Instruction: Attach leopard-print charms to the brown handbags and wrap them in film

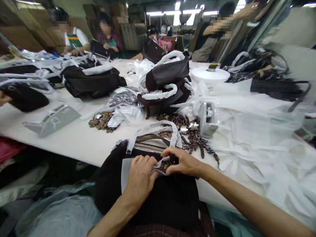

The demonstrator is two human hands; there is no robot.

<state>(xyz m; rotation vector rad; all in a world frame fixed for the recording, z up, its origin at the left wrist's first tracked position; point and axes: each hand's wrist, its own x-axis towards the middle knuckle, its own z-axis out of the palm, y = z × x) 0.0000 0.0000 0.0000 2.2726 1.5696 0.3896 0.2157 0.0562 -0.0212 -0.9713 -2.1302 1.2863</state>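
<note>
A black handbag rests in front of me against the table edge, its handle wrapped in white material. On its upper side lies a thin white wrapping sheet, folded partly around a bronze-coloured chain. My left hand presses on the sheet, fingers bent over it and thumb at the fold. My right hand curls thumb and fingers around the other end of the sheet, beside the chain. The fingertips of my right hand are partly hidden in the fold.
Loose chains and another chain pile lie beyond the bag. A tape dispenser stands to the right, near white sheets. Stacked handbags sit mid-table, with a grey stand at left. Several people work across the table.
</note>
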